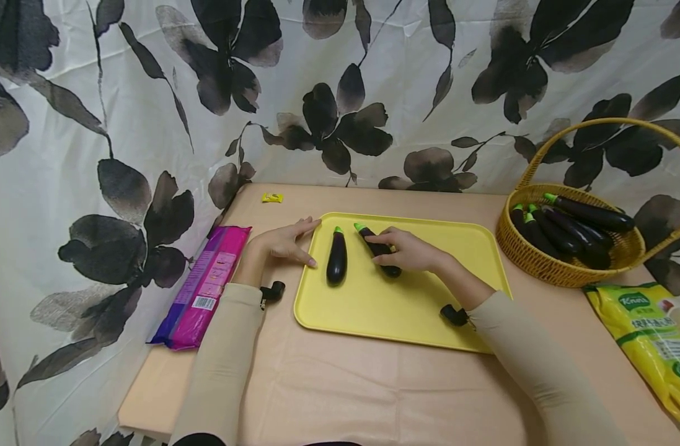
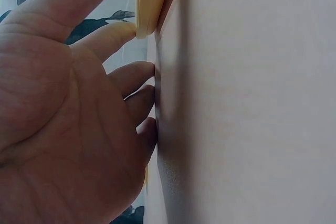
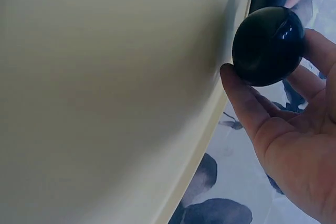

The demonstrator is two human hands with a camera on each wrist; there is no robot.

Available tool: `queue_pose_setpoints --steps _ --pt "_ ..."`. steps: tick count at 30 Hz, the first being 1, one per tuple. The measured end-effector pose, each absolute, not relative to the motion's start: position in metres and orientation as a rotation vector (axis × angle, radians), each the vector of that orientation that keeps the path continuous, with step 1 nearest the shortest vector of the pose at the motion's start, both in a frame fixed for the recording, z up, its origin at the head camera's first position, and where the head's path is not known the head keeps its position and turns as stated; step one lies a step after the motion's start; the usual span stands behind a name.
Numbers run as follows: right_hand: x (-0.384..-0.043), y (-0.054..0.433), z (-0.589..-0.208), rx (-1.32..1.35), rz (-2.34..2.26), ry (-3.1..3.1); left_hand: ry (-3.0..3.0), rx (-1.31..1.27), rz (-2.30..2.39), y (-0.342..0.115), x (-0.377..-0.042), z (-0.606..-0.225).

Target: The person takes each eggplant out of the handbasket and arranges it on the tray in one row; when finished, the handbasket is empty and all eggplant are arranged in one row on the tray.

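Observation:
A dark purple eggplant (image 1: 367,235) with a green tip lies slanted on the yellow tray (image 1: 418,310), and my right hand (image 1: 409,250) holds it between thumb and fingers. In the right wrist view, the rounded end of this eggplant (image 3: 268,45) faces the camera, with fingers on both sides. Left of it on the tray lies a second eggplant (image 1: 336,259), its green tip pointing away from me. My left hand (image 1: 286,242) touches the tray's left edge with extended fingers. In the left wrist view, the lower fingertips of this hand (image 2: 73,108) rest on the table.
A wicker basket (image 1: 540,269) with a tall handle holds several eggplants at the right. Before it lies a yellow-green packet (image 1: 646,347). A pink and purple packet (image 1: 206,285) lies by the left arm. A small yellow wrapper (image 1: 272,197) is near the table's far edge.

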State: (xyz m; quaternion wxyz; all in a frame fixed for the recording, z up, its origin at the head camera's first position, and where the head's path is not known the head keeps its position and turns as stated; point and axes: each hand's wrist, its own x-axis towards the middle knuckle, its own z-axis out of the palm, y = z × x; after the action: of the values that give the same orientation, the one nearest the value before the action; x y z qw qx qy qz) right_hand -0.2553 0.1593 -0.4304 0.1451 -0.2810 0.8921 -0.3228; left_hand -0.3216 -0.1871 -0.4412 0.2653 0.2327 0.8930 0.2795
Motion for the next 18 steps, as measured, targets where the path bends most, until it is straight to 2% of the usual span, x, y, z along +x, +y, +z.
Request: queue_pose_setpoints --steps 18 --pt "-0.257 0.134 -0.434 -0.85 -0.815 2.592 2.414 0.648 0.773 -0.188 -0.322 -0.443"
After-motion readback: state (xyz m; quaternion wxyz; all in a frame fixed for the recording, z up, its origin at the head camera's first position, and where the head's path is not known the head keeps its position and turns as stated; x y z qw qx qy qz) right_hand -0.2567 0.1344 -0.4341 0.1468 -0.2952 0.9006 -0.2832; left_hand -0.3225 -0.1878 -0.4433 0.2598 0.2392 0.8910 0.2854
